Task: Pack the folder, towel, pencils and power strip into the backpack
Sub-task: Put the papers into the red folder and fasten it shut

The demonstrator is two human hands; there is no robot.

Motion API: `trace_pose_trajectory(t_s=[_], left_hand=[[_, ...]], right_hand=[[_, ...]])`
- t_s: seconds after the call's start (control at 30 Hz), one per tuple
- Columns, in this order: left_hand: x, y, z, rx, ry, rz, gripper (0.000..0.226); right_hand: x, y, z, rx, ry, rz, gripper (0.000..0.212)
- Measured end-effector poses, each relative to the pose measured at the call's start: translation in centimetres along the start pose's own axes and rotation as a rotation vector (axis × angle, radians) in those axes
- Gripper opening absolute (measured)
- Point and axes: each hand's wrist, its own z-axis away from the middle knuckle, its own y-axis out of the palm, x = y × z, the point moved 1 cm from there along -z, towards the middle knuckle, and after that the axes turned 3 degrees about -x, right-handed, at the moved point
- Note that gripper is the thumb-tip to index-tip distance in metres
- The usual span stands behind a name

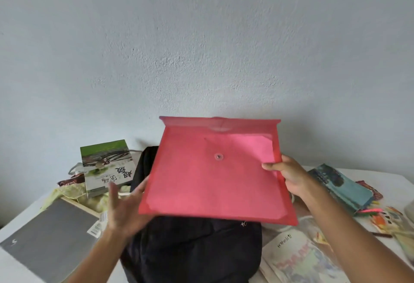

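Note:
A translucent red snap-button folder with its flap raised hangs in the air over the black backpack, which lies in the middle of the white table. My right hand pinches the folder's right edge. Fingers spread and blurred, my left hand sits at the folder's lower left corner; whether it touches the folder is unclear. A light green cloth, maybe the towel, lies at the left. Coloured pencils lie at the right. A white cable shows beside the backpack; the power strip itself is not visible.
A grey notebook lies at the front left, with a green and white book behind it. An open booklet lies right of the backpack. A blue patterned cloth bundle rests at the right. A pale wall stands close behind the table.

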Motion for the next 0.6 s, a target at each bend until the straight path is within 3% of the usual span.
trace_pose_trajectory(t_s=[0.1,0.17,0.27,0.33,0.37,0.43,0.5,0.53,0.6], left_hand=[[-3.0,-1.0,0.6,-0.011,-0.107,0.035,0.101],[-3.7,-0.8,-0.2,-0.234,-0.147,-0.203,0.079],[-2.8,-0.5,-1.3,-0.558,-0.082,-0.652,0.041],[-2.2,-0.1,-1.7,-0.670,-0.039,-0.665,0.042],[-2.0,-0.1,-1.7,-0.695,-0.019,-0.669,0.043],[-2.2,-0.3,-1.7,-0.678,0.008,-0.694,0.047],[-2.6,-0.2,-1.8,-0.634,0.038,-0.706,0.051],[-3.1,-0.1,-1.8,-0.628,0.059,-0.709,0.052],[-4.5,0.0,-2.1,-0.632,0.071,-0.705,0.052]], right_hand=[[-2.0,0.1,0.9,0.100,0.069,0.072,0.037],[-3.4,0.5,1.0,0.105,0.081,0.172,0.042],[-4.8,1.5,0.7,-0.106,-0.019,0.519,0.050],[-4.8,2.8,1.1,-0.341,-0.209,0.829,0.069],[-4.5,3.7,1.5,-0.461,-0.397,0.899,0.070],[-2.9,6.1,3.1,-0.596,-0.849,0.828,0.052],[-0.4,8.9,4.4,-0.473,-1.133,0.737,0.044],[0.4,10.2,4.4,-0.340,-1.176,0.744,0.046],[1.1,12.6,3.8,-0.025,-1.078,0.845,0.052]])
